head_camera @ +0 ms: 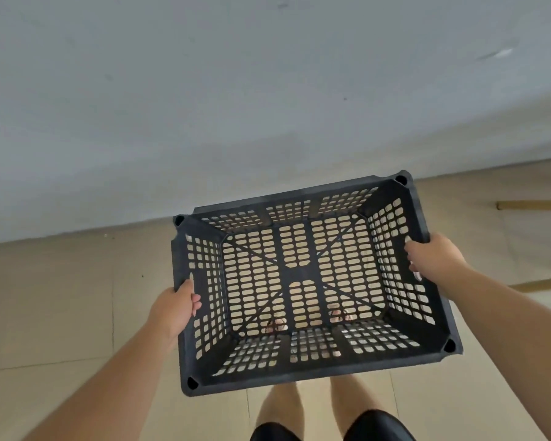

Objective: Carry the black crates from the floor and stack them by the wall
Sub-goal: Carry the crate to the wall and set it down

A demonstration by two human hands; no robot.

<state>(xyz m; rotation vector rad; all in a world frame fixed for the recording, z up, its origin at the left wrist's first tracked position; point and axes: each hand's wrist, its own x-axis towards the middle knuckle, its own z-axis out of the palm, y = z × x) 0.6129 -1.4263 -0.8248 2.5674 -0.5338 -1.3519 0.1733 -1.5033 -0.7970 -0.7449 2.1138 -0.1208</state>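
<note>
Black plastic crate point(306, 281) with lots of little holes hangs in the air above the tan floor point(61, 307), close to the grey wall point(236, 90). Left hand point(175, 308) is curled tight on the crate's left side, and right hand point(433, 259) is curled tight on its right side.

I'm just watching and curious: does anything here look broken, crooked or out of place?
Nothing stands out. The empty black perforated plastic crate looks intact, held in the air by the left hand and right hand at its short sides. It sits slightly turned relative to the pale grey wall, which is normal while carrying.
</note>
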